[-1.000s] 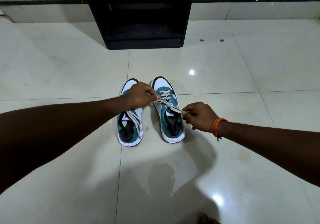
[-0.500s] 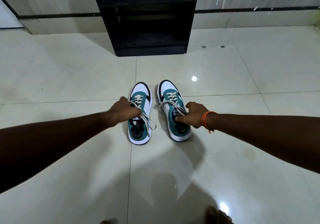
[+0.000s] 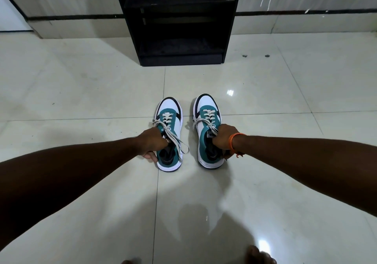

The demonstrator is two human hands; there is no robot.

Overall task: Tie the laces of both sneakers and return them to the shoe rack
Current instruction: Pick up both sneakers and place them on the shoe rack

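Note:
Two teal, white and black sneakers stand side by side on the floor, toes pointing away from me. My left hand (image 3: 152,144) grips the left sneaker (image 3: 169,113) at the left side of its opening, fingers inside and thumb under its outer edge. Its grey laces trail loose over the right side. My right hand (image 3: 224,139), with an orange band at the wrist, grips the right sneaker (image 3: 207,111) at its tongue and right collar. That shoe's laces run under my fingers. The black shoe rack (image 3: 179,22) stands straight ahead against the wall, its shelves dark.
Glossy pale floor tiles (image 3: 81,92) spread all around the sneakers. The wall with a dark stripe (image 3: 306,12) runs behind the rack. My toes (image 3: 260,255) show at the bottom edge.
My hands let go of the right sneaker's laces. The left hand moved onto the left sneaker, the right hand onto the right one, and both closed around the collars.

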